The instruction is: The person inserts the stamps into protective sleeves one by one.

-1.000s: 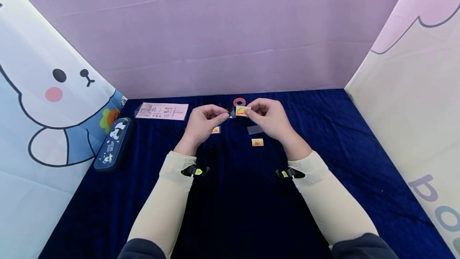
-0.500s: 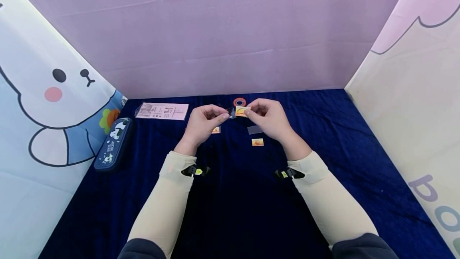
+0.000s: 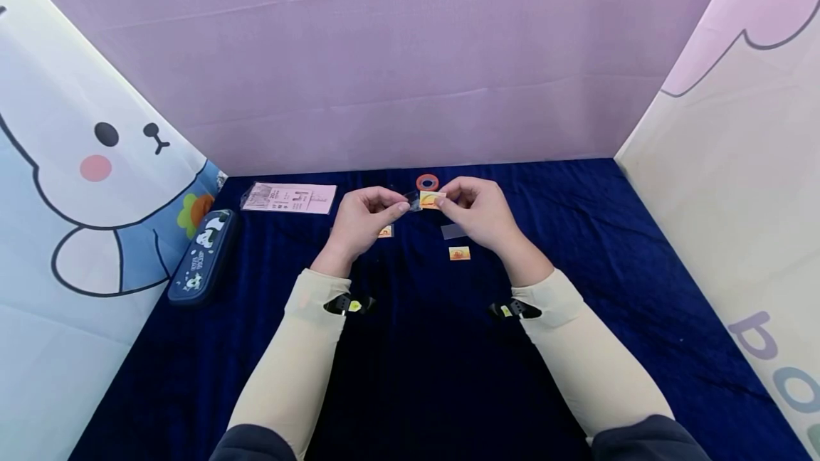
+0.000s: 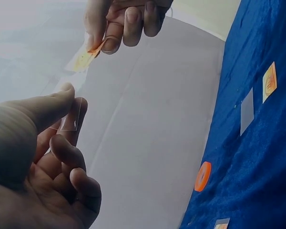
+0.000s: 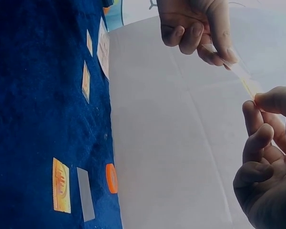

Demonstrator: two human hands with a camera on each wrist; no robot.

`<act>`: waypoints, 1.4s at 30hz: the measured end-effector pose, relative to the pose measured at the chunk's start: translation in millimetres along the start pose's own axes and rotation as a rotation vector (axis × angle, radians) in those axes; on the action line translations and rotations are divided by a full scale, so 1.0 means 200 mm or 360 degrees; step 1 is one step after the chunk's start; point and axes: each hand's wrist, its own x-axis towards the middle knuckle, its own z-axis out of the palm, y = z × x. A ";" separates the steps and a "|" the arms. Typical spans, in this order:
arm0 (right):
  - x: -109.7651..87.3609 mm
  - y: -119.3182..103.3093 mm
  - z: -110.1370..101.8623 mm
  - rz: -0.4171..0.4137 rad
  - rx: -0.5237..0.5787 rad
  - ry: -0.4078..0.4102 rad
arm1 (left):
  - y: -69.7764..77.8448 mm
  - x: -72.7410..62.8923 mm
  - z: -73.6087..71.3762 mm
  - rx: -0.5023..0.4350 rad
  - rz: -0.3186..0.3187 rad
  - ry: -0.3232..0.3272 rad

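My left hand (image 3: pixel 366 218) pinches a small clear plastic sleeve (image 4: pixel 69 119) between thumb and index finger. Opposite it, my right hand (image 3: pixel 485 213) grips a yellow-orange postage stamp (image 3: pixel 430 200) with a toothed edge, pinched at its right side. Both are held up above the far part of the table. The stamp's left edge meets or overlaps the sleeve's near end; glare hides whether it is inside. On the cloth below lie another yellow stamp (image 3: pixel 459 253) and a second clear sleeve (image 3: pixel 454 232).
An orange-red tape roll (image 3: pixel 426 182) lies behind the hands. Another stamp (image 3: pixel 385 231) is partly covered by the left hand. A pink printed sheet (image 3: pixel 291 198) and a dark blue panda pencil case (image 3: pixel 201 256) lie on the left. Fabric walls enclose the blue cloth (image 3: pixel 640 290).
The stamp and my right hand have shifted very slightly toward the sleeve and down. My left hand stays in place. The things on the cloth have not moved.
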 end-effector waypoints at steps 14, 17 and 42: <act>0.00 0.00 0.00 0.0014 -0.0073 -0.0007 | 0.00 0.00 0.02 0.0034 -0.0010 0.0020; 0.00 0.00 0.00 0.0011 -0.0065 -0.0008 | -0.04 0.01 0.02 0.0035 0.0002 0.0024; 0.00 0.00 -0.01 0.0009 0.0015 -0.0034 | -0.14 0.05 0.03 0.0018 -0.0008 0.0007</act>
